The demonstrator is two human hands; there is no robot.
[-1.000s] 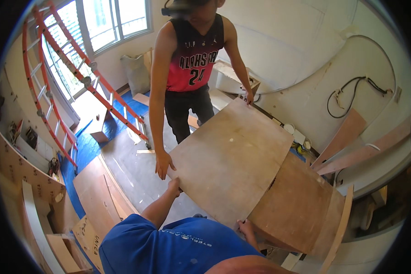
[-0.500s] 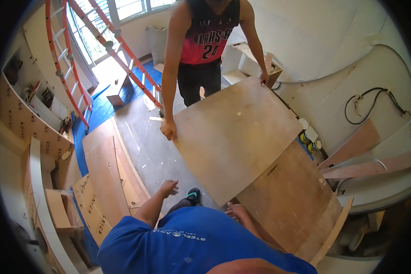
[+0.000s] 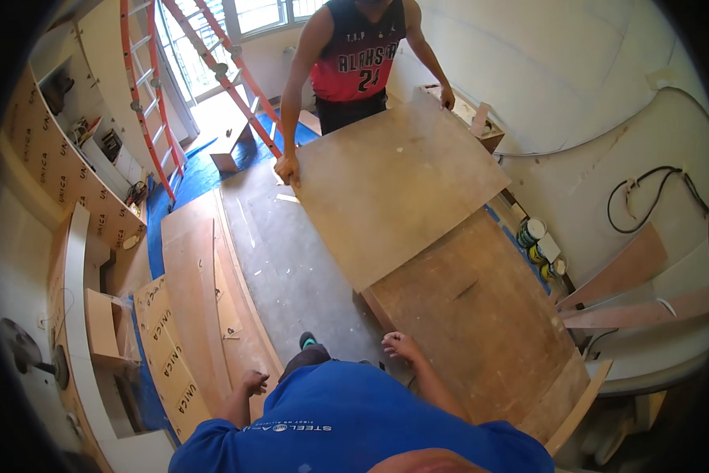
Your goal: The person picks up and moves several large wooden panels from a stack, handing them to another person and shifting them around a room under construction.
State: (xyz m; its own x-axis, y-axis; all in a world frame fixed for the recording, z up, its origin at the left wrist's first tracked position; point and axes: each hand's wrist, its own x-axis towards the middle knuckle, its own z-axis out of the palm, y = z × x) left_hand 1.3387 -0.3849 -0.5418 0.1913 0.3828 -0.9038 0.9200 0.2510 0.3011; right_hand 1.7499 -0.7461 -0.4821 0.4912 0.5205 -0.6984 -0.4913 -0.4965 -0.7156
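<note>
A co-worker grips a thin plywood sheet [image 3: 402, 181] by its two far corners. The sheet slants down toward me, and its near part lies over a wider brown wooden board [image 3: 481, 315]. My right hand [image 3: 403, 347] hovers beside the left edge of that board, fingers loosely bent and holding nothing. Low on my left, my left hand [image 3: 253, 383] hangs near the panels on the floor, its fingers relaxed and nothing seen in them. Neither hand touches the sheet.
An orange ladder [image 3: 153, 102] stands at the far left on blue sheeting [image 3: 156, 244]. Long wooden panels [image 3: 189, 260] lie on the floor to my left. Several paint cans [image 3: 532, 231] stand right of the board. A curved wood strip [image 3: 583, 406] sits at the near right.
The plywood sheet has moved away from me with the co-worker, baring more of the brown board. My left hand has dropped back toward me; my right hand is now apart from the sheet.
</note>
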